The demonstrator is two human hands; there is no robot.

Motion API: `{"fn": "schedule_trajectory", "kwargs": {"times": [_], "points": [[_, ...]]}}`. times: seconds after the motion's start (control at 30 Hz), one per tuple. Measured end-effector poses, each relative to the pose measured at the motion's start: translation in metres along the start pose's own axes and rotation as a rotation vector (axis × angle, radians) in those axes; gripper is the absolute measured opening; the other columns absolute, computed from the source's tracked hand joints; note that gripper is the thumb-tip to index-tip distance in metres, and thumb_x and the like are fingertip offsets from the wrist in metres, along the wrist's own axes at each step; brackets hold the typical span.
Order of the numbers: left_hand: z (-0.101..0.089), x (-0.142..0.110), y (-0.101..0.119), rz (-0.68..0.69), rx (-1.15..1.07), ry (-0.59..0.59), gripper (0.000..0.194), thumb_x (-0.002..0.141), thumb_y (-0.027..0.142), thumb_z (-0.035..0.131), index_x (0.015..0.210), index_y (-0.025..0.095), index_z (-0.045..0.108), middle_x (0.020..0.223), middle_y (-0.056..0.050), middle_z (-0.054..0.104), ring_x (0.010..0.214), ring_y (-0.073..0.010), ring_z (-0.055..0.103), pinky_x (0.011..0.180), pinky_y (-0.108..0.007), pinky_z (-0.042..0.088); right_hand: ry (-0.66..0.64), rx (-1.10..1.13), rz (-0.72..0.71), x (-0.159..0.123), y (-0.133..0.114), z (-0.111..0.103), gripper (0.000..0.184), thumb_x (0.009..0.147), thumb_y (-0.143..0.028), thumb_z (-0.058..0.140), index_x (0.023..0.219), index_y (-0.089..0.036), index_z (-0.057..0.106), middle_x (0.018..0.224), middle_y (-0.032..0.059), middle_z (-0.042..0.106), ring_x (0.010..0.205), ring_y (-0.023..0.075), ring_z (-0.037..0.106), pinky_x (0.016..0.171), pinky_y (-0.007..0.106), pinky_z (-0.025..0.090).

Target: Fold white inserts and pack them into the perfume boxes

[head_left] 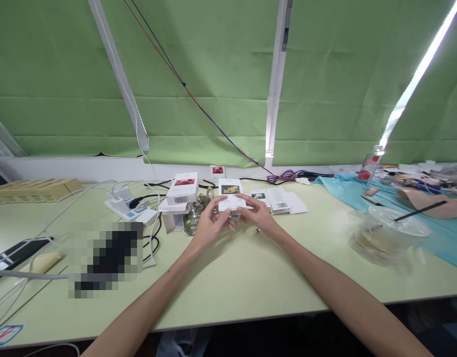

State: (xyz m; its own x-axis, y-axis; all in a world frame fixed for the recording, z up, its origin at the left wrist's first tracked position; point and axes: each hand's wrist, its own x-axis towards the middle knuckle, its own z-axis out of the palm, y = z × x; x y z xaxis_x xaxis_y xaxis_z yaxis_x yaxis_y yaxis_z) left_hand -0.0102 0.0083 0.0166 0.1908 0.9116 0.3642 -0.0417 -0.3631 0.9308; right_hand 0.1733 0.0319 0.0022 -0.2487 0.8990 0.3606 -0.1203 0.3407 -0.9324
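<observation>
A white cardboard box (230,189) with a picture of yellow flowers is at the middle of the table, between my hands. My left hand (208,224) is closed on its left near corner. From the other side, my right hand (261,217) grips the right near corner, both thumbs at the white end face. Just left of my left hand stand glass bottles (192,222), partly hidden by it. Behind them a white box with a red flower picture (182,186) rests on other packaging. Flattened white cartons (280,199) lie to the right of my right hand.
A power strip (130,210) and loose cables spread over the left side, near a pixelated dark patch. At right stand a clear lidded cup (384,238) with a black straw, a blue sheet (446,238) with clutter, and a bottle (370,163). The table's front edge is close.
</observation>
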Motion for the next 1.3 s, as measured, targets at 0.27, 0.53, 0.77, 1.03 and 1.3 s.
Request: {"fn": "schedule_trajectory", "kwargs": {"times": [0.27, 0.53, 0.77, 1.03, 1.3], "points": [[-0.0018, 0.0022, -0.0043, 0.000, -0.027, 0.001, 0.054, 0.081, 0.050, 0.072, 0.123, 0.021, 0.055, 0.117, -0.009, 0.061, 0.065, -0.0129, 0.066, 0.062, -0.033, 0.062, -0.013, 0.002, 0.010, 0.0000, 0.0003, -0.0008, 0.056, 0.076, -0.045, 0.079, 0.127, -0.027, 0.063, 0.100, 0.0009, 0.068, 0.062, 0.0096, 0.064, 0.061, 0.025, 0.051], [0.0009, -0.0003, -0.0037, 0.006, 0.020, 0.009, 0.053, 0.084, 0.051, 0.068, 0.127, 0.023, 0.055, 0.100, -0.005, 0.065, 0.063, -0.0144, 0.064, 0.061, -0.034, 0.061, -0.006, -0.001, 0.011, -0.0011, -0.0002, 0.0002, 0.058, 0.076, -0.045, 0.080, 0.128, -0.027, 0.063, 0.100, 0.0011, 0.068, 0.062, 0.0095, 0.063, 0.061, 0.025, 0.051], [-0.0001, -0.0008, -0.0076, 0.013, 0.138, 0.028, 0.062, 0.087, 0.055, 0.063, 0.137, 0.019, 0.054, 0.093, -0.008, 0.067, 0.061, -0.0161, 0.064, 0.060, -0.034, 0.061, -0.003, 0.004, 0.003, -0.0002, 0.0016, -0.0002, 0.056, 0.077, -0.044, 0.079, 0.128, -0.028, 0.063, 0.095, -0.0006, 0.065, 0.061, 0.0096, 0.064, 0.062, 0.025, 0.051], [-0.0013, 0.0002, -0.0075, 0.024, 0.152, 0.050, 0.063, 0.086, 0.055, 0.064, 0.136, 0.018, 0.058, 0.088, -0.007, 0.068, 0.060, -0.0153, 0.063, 0.059, -0.031, 0.060, 0.009, 0.001, -0.002, -0.0004, 0.0006, -0.0001, 0.056, 0.076, -0.045, 0.079, 0.128, -0.028, 0.063, 0.096, 0.0002, 0.066, 0.061, 0.0103, 0.063, 0.064, 0.027, 0.052], [-0.0012, -0.0001, -0.0050, 0.021, 0.157, 0.083, 0.061, 0.083, 0.055, 0.067, 0.130, 0.017, 0.064, 0.077, -0.004, 0.067, 0.057, -0.0159, 0.063, 0.057, -0.030, 0.058, 0.011, -0.017, -0.004, -0.0006, -0.0008, 0.0011, 0.056, 0.076, -0.046, 0.078, 0.127, -0.028, 0.064, 0.091, -0.0009, 0.065, 0.060, 0.0101, 0.062, 0.061, 0.026, 0.051]]}}
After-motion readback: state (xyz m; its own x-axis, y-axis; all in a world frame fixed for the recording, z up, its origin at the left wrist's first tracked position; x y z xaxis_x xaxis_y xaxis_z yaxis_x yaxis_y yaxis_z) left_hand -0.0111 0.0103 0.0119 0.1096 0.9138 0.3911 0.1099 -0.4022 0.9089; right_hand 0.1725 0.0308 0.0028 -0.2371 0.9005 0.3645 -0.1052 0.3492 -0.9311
